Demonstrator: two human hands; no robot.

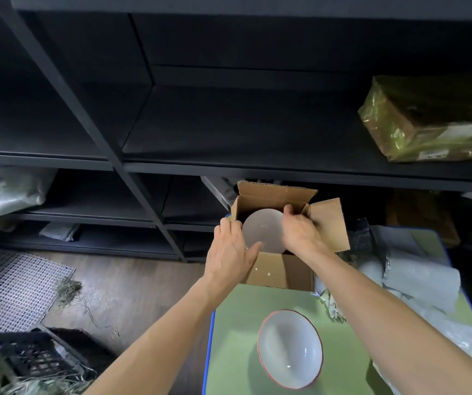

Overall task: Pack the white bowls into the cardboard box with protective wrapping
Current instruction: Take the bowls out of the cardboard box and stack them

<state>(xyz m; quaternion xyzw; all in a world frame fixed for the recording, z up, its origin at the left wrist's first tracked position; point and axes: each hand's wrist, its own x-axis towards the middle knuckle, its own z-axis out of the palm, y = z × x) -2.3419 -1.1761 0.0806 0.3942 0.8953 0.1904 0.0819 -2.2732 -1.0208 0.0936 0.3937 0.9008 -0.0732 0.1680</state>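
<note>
An open cardboard box [281, 273] stands at the far end of a green table [234, 352], its flaps spread. A white bowl [263, 229] sits in the box mouth. My left hand [230, 252] holds the bowl's left rim, thumb along its near edge. My right hand [300, 230] grips the right rim with fingers curled over the far edge. A second white bowl with a red rim [290, 347] rests upright on the table, nearer me. Bubble wrap [420, 277] lies piled at the table's right.
Dark shelving [149, 155] fills the background, with a package in yellow-green film [434, 121] on the right shelf and bagged goods [4, 192] at left. On the wooden floor lie a white mesh mat [12, 286], a black crate [38, 354] and loose straw.
</note>
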